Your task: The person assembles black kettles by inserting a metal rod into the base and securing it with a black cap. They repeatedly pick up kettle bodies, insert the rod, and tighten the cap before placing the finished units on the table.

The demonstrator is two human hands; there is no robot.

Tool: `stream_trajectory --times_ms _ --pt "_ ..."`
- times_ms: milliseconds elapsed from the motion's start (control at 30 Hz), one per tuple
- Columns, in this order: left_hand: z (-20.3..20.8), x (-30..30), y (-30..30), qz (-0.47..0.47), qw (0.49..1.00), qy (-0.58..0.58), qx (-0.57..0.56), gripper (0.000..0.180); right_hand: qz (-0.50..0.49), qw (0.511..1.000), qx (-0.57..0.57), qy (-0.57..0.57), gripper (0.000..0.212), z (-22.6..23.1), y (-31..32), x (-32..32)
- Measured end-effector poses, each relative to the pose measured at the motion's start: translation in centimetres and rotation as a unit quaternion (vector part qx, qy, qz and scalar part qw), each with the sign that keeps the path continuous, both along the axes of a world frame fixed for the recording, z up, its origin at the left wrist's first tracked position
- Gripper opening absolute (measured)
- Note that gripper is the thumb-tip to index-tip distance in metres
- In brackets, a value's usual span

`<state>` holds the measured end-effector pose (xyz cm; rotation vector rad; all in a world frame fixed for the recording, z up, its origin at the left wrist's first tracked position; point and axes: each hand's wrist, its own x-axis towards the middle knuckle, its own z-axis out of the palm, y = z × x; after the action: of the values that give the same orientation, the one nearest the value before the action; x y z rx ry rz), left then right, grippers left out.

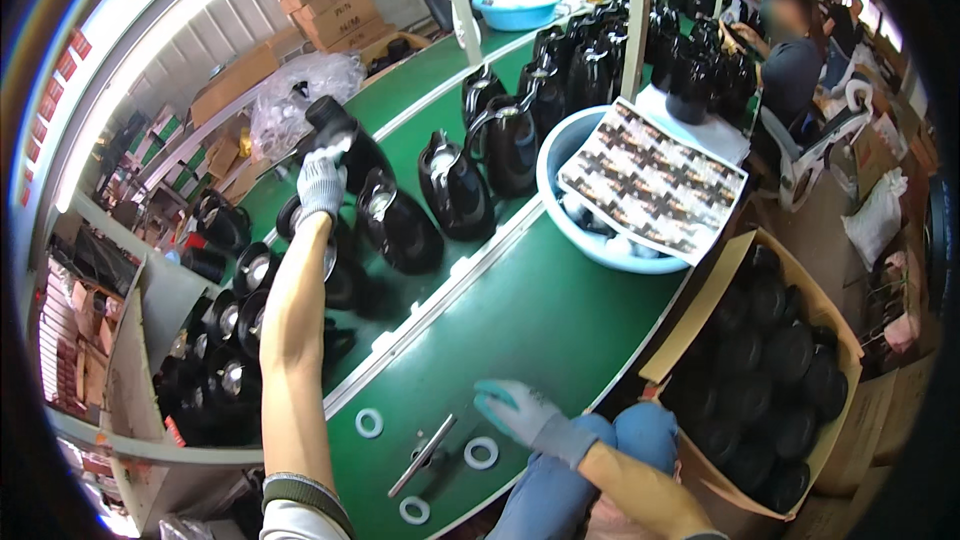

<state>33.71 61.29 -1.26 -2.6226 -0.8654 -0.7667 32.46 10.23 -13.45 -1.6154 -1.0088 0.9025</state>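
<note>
A long green worktop [530,325] stretches in front of me, a blue basin [552,180] sitting toward its near edge on the right. Black jugs [456,190] stand toward the far edge. There, on the left, the gloved left hand [322,185] is at a tilted black jug [362,148]; I can't tell its grip. Fingers loosely extended, the right hand [522,414] is by the near edge, near a metal rod [422,455] and pale rings [468,454].

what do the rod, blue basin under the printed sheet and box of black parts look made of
Rod: likely metal, silvery and shiny along its length. Blue basin: probably smooth plastic, from its even colour. Box: apparently matte cardboard, with a plain brown flap.
</note>
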Motion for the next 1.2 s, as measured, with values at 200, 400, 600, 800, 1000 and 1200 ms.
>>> stream_trajectory --times_ms 200,400,600,800,1000,1200 --pt "14.2 -6.4 -10.7 -0.131 0.985 -0.058 0.094 0.033 -0.109 0.987 0.105 -0.046 0.041 3.3 0.2 0.7" --pt "21.1 -17.4 -28.0 -0.231 0.969 0.083 0.017 0.03 -0.105 0.856 0.295 -0.413 0.084 18.6 0.3 1.0" --pt "20.0 -23.9 -40.4 -0.394 0.887 0.155 -0.184 0.034 0.13 0.892 0.274 -0.335 0.069 21.5 -6.3 0.1" --pt "14.5 -26.0 -46.0 -0.491 0.815 0.063 -0.301 0.04 0.111 0.922 0.284 -0.24 0.069 15.7 -18.0 -4.4" --pt "1.9 -32.3 -51.0 -0.337 0.851 0.006 -0.403 0.064 -0.177 0.939 0.249 0.158 0.046 12.5 -27.1 -11.7" --pt "-14.1 -30.8 -52.7 -0.212 0.736 -0.125 -0.631 0.063 -0.261 0.947 0.132 0.13 0.073 13.0 -30.3 -15.3"
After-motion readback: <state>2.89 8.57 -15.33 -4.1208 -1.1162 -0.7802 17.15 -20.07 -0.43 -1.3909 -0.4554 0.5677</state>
